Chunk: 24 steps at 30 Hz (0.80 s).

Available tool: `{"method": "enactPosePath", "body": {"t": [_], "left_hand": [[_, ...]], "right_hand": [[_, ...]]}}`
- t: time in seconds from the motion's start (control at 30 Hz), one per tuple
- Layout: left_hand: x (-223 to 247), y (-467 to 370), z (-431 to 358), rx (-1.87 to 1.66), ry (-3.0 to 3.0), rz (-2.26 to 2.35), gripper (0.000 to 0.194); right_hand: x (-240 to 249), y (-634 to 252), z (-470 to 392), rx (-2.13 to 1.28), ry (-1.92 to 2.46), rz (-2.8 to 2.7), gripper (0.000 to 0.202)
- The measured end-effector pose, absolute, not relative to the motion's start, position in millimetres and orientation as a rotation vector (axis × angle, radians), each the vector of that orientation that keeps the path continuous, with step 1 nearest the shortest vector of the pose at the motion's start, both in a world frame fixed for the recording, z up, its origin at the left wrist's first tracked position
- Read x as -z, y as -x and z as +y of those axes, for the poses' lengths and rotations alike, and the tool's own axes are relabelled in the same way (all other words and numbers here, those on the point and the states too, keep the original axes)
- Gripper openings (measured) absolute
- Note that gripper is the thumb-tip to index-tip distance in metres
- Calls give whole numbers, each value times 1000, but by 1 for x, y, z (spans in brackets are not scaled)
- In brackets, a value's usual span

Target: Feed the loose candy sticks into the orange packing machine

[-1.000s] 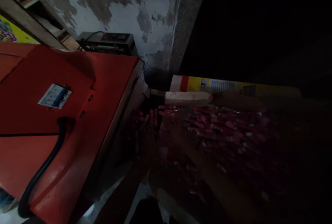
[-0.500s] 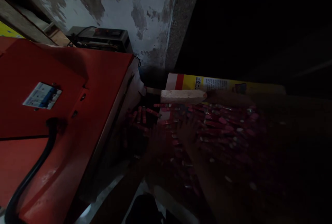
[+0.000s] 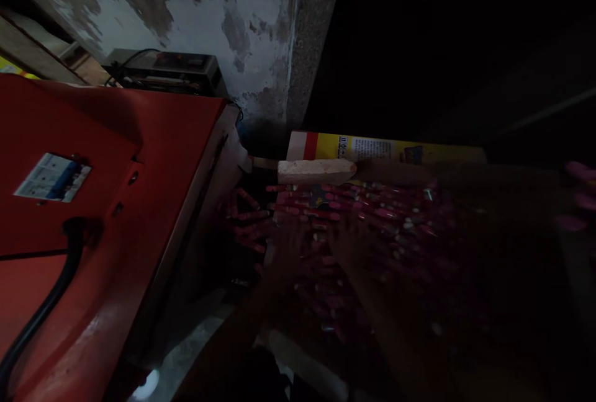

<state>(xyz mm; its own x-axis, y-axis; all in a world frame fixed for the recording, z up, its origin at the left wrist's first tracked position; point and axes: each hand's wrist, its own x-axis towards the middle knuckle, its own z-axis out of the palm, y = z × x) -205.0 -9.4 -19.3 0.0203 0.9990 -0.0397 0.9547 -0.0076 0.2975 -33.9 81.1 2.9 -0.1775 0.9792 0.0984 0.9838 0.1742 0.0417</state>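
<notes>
Many pink crayon-like sticks [image 3: 382, 213] lie heaped over a surface in deep shadow. My left hand [image 3: 287, 244] rests at the left side of the heap, fingers stretched forward over the sticks. Close to its right is my right hand [image 3: 350, 242], palm down with the fingers apart, touching or just above the sticks. Neither hand visibly grips one. Left of my left hand, several loose pink sticks [image 3: 249, 216] lie in a dark recess beside the red machine. Darkness hides much of the heap's right and near parts.
A red machine [image 3: 181, 135] with a black hose [image 3: 56, 303] stands at the left. A pale wooden bar [image 3: 316, 171] edges the far side, before a yellow printed cardboard sheet [image 3: 395, 149]. Behind is a peeling wall [image 3: 195, 11]. More pink sticks [image 3: 582, 197] show at the far right.
Both hands have shifted slightly right relative to the bar and heap. Sticks by my left hand and in the recess lie differently. The view has turned a little right.
</notes>
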Motion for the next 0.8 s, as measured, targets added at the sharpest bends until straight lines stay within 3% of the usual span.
{"method": "enactPosePath", "body": {"t": [0.13,0.4,0.57,0.8], "left_hand": [[22,197,-11,-152,-2057,2059,86],[16,262,-38,-24,-2085,2195,74],[11,278,-54,-55,-1879,2423,74],[18,267,-24,-303,-1932,2318,73]], "right_hand": [[13,65,69,79,1913,-2483,62],[13,123,55,-200,1827,-2502,68],[8,160,34,-337,1640,-2618,63],[-7,89,36,-78,1792,-2373,62]]}}
